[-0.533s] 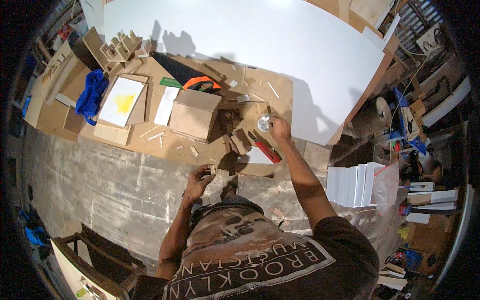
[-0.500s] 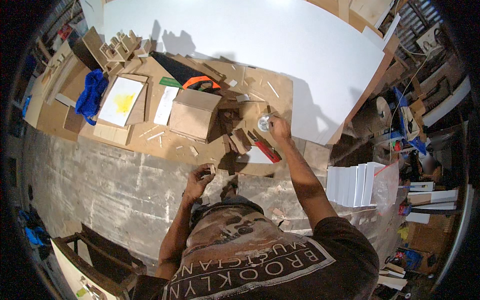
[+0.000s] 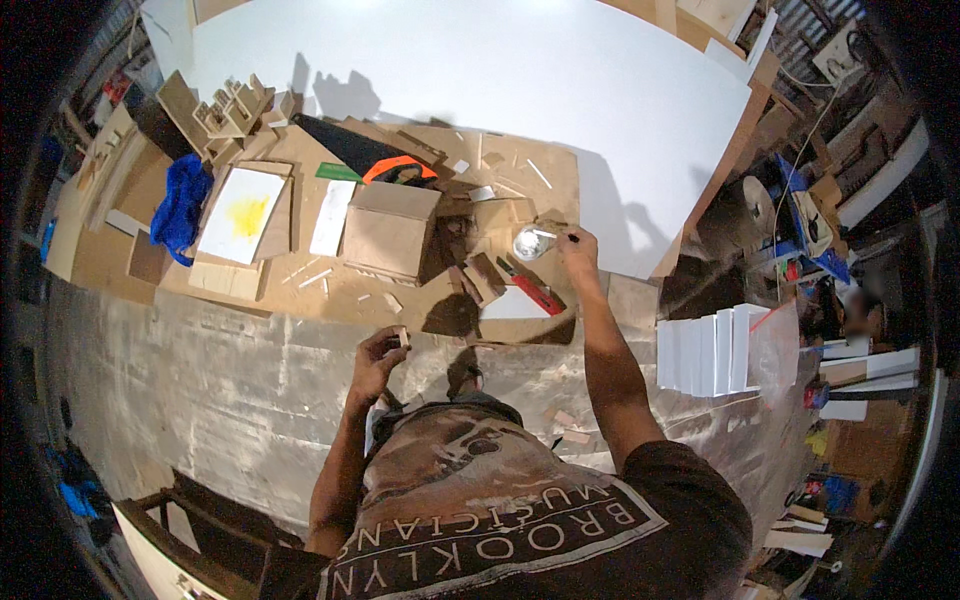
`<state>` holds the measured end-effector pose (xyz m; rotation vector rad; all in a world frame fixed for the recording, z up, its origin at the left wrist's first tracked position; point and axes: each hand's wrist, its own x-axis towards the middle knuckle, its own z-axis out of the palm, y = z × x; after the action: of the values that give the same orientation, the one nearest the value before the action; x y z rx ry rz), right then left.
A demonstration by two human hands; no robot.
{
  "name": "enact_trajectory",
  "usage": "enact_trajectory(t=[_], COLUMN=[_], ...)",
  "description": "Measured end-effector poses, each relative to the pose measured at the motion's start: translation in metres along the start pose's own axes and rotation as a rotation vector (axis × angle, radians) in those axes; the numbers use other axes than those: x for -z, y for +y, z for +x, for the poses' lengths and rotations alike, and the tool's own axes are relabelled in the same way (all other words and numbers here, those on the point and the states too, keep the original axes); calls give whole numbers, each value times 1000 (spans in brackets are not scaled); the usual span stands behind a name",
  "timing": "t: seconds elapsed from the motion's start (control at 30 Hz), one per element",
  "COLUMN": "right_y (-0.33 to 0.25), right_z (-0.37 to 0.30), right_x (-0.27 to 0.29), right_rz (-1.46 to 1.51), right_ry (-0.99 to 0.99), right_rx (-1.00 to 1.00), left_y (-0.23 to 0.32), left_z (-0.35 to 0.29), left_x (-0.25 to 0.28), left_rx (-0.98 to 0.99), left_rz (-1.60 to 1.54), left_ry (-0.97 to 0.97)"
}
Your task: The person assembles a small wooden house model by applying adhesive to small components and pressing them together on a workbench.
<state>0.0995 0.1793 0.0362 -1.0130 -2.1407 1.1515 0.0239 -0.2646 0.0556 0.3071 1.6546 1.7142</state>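
Note:
My right hand [image 3: 580, 252] is closed on a thin stick-like tool [image 3: 548, 234] with a pale front part and a dark end at my fingers. Its pale part lies over a small round container [image 3: 530, 243] with whitish, shiny contents, standing on the brown workbench board. Whether the tip touches the contents is too small to tell. Just in front of the bench edge, my left hand [image 3: 376, 362] pinches a small light wood block [image 3: 404, 338]. Between my hands, a red-handled cutter [image 3: 536, 294] rests beside wood offcuts [image 3: 484, 278].
A brown wooden box [image 3: 388, 236] stands mid-bench, with a handsaw [image 3: 345, 148] with an orange-and-black handle behind it. Further left are a yellow-stained white sheet [image 3: 243, 213] and blue cloth [image 3: 181, 208]. White panels [image 3: 705, 350] stand at right. A large white board [image 3: 480, 70] spans the back.
My right hand has shifted slightly right, away from the container, and more of the stick-like tool shows. My left hand has moved a little left with the wood block.

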Motion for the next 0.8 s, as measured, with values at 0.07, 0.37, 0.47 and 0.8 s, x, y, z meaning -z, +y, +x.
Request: enact_trajectory(t=[0.07, 0.37, 0.47, 0.8], right_y=[-13, -72, -55, -95], right_z=[-16, -178, -205, -237], right_x=[0, -81, -139, -241], right_rz=[251, 766, 716, 878], right_ry=[-76, -224, -263, -143], right_rx=[-256, -388, -223, -392], left_y=[5, 6, 1, -10], left_z=[-7, -45, -57, -103], left_x=[16, 110, 142, 214], left_rx=[8, 28, 35, 32], left_rz=[0, 36, 57, -7], left_ry=[3, -14, -25, 88])
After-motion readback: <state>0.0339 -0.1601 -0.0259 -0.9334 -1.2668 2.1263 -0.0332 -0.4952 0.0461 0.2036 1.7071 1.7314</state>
